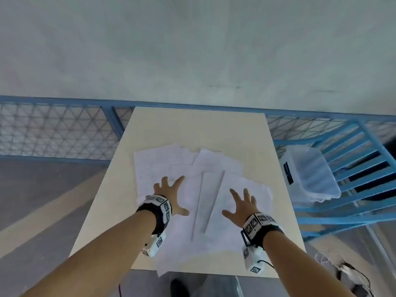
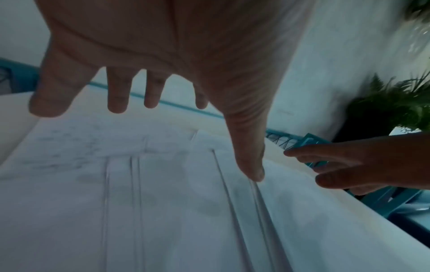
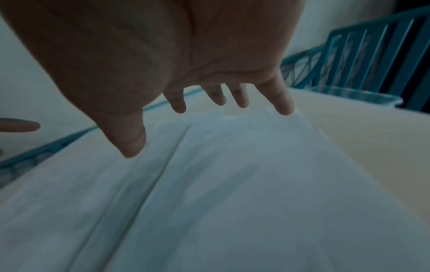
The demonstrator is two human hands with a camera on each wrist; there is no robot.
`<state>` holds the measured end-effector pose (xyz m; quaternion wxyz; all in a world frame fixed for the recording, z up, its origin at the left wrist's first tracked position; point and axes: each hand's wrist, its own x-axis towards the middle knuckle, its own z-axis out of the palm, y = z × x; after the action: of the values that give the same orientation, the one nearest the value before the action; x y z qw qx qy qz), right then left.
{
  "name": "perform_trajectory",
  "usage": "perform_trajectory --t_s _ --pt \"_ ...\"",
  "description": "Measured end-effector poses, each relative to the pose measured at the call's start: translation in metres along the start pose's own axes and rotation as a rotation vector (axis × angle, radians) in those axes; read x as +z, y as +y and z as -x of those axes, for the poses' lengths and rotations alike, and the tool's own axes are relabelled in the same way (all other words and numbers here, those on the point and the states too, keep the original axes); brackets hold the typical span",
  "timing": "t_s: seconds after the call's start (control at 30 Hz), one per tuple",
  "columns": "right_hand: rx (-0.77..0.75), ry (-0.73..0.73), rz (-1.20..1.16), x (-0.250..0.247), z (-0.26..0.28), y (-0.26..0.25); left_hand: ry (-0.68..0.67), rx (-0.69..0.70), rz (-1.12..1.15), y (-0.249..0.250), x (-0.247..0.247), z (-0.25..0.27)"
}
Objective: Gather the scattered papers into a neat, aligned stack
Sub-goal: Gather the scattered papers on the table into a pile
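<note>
White papers [image 1: 184, 168] under spread hands; left wrist alone shows plant [image 2: 400, 104]

The papers [image 1: 184, 189] were white with faint grey markings, on a pale beige table [image 1: 192, 125]. A blue railing [image 1: 64, 101] carried grey triangular mesh. The wrist bands [image 1: 158, 209] were black with black-and-white square markers.

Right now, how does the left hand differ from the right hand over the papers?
The left hand is over the left sheets, thumb toward the middle; the right hand is over the right sheets, nearer the table's near edge. Both are open with spread fingers above the scattered papers, holding nothing.
</note>
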<state>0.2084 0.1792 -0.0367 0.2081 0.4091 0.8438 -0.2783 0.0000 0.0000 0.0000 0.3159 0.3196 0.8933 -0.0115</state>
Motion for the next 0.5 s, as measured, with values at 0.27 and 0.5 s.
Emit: perform_trajectory --t_s 0.27,0.5 --pt "0.182 0.115 0.081 0.035 -0.032 0.008 -0.117 -0.214 0.055 -0.027 0.044 -0.043" --pt "0.059 0.116 0.165 0.063 -0.047 -0.01 -0.145 -0.24 0.067 -0.027 0.074 -0.066"
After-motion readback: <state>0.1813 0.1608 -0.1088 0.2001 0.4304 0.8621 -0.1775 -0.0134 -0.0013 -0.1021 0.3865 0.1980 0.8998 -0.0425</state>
